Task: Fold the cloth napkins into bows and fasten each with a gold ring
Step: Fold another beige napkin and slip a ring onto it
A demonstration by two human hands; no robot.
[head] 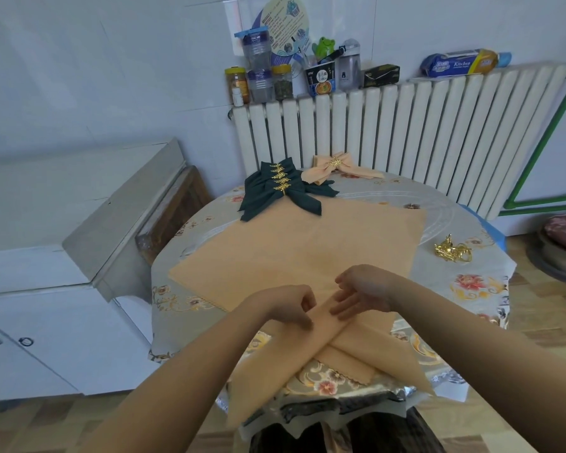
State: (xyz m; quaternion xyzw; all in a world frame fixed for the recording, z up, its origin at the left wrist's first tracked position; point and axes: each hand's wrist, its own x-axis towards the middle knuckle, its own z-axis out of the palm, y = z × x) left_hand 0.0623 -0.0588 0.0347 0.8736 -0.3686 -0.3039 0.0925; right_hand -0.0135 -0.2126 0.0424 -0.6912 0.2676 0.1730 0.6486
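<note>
Table [464, 289] near edge: left hand [285, 305] pinches folded napkin [324, 325]; right hand [363, 289] loose.

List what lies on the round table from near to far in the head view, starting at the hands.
Folded peach napkin under the left hand and right hand → flat peach napkins spread mid-table → stack of dark green bows with gold rings → finished peach bow by the radiator.
</note>
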